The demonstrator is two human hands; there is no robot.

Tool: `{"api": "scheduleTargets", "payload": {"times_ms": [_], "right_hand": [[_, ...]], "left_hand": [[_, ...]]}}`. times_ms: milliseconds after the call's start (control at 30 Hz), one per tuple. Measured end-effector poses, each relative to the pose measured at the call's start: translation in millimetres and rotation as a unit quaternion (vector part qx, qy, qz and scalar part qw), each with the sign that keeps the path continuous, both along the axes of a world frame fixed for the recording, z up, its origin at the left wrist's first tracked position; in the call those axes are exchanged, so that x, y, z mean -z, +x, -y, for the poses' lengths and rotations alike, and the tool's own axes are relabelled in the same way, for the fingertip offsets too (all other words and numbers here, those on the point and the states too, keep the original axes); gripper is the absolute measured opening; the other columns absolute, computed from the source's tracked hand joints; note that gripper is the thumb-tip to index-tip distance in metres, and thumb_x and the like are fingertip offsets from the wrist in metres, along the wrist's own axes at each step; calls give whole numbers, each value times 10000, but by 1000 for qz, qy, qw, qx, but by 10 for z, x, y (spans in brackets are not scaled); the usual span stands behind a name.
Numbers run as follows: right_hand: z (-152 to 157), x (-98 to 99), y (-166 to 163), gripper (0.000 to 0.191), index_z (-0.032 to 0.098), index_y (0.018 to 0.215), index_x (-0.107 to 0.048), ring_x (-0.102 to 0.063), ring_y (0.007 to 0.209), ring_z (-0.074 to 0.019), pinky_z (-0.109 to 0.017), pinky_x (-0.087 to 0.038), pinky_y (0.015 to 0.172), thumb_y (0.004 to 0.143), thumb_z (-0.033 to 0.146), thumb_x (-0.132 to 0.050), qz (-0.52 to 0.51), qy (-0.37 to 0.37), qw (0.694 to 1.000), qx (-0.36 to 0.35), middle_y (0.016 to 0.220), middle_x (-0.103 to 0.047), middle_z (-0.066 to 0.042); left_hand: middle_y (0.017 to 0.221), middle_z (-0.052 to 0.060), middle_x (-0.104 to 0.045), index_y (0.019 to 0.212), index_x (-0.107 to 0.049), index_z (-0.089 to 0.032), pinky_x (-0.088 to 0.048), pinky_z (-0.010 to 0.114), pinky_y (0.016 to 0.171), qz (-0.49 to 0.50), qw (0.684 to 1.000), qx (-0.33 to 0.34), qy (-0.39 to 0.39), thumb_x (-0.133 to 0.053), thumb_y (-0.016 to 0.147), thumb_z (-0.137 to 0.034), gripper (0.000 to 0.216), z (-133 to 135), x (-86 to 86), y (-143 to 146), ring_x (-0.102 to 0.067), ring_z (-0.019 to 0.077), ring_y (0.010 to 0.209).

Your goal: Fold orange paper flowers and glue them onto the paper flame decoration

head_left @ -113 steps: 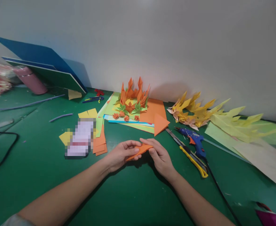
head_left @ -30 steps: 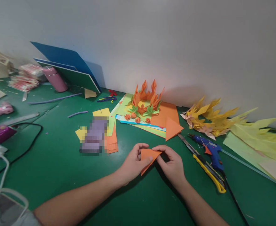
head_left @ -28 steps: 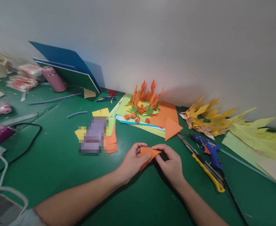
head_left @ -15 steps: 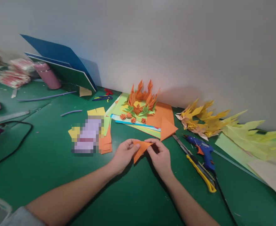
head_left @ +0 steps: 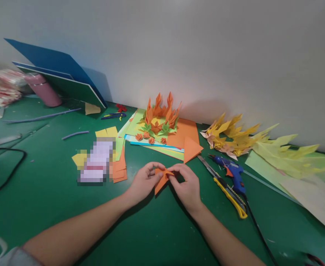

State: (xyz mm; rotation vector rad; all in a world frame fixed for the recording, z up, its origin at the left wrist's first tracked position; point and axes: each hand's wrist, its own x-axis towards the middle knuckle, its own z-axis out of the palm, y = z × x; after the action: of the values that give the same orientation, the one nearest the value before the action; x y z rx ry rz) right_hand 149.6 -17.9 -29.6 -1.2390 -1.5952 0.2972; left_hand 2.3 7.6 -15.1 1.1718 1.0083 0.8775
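Note:
Just above the green table, a small folded piece of orange paper [head_left: 160,183] is held between both hands. My left hand [head_left: 143,183] pinches its left side, thumb on top. My right hand [head_left: 187,185] grips the right corner between thumb and fingers, where a flap is bent up and inward. Part of the paper is hidden behind the fingers. Beyond the hands stands an orange paper crown [head_left: 164,112] with pointed leaves. Small orange paper roses [head_left: 151,140] lie in front of it, and a larger folded orange sheet [head_left: 191,148] rests to their right.
Right of the hands lie a yellow utility knife [head_left: 229,195] and a blue glue gun [head_left: 236,175] with its cord. A yellow paper crown [head_left: 229,136] sits behind them. At left are a blurred-out phone-like object [head_left: 97,159], paper pieces, a pink bottle [head_left: 44,90] and leaning boards [head_left: 48,59].
The right corner of the orange paper was flat and is now bent up and inward by my right hand. The whole view has shifted slightly, moving the table items left.

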Motion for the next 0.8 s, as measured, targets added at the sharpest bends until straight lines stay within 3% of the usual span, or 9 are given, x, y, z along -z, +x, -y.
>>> {"api": "scheduleTargets", "payload": {"times_ms": [200,533,800], "right_hand": [[2,-7,33,120,209,815,-659,-638,696,-172,-291,-521,647,828,141,-561,79,55,995,-23,756,-684,-44],[18,4,49,145,177,871,-671,-613,703,-180,-302,-520,642,859,145,-529,173,95,980,-38,783,-681,-73],[8,-3,29,219,187,925,-678,-605,720,-181,-307,-520,647,850,121,-483,183,83,979,-30,780,-653,-72]], "left_hand": [[781,9,-645,790,-626,-162,-474,268,763,18,1000,-7,-1,-690,687,-274,165,-12,8,-7,-604,134,764],[635,-45,-589,878,-555,-177,-474,230,597,46,998,12,-27,-697,693,-319,273,-13,27,-19,-576,103,593],[813,-21,-587,863,-567,-171,-468,222,655,26,1000,4,-17,-709,629,-172,275,-24,-21,-6,-563,88,676]]}}
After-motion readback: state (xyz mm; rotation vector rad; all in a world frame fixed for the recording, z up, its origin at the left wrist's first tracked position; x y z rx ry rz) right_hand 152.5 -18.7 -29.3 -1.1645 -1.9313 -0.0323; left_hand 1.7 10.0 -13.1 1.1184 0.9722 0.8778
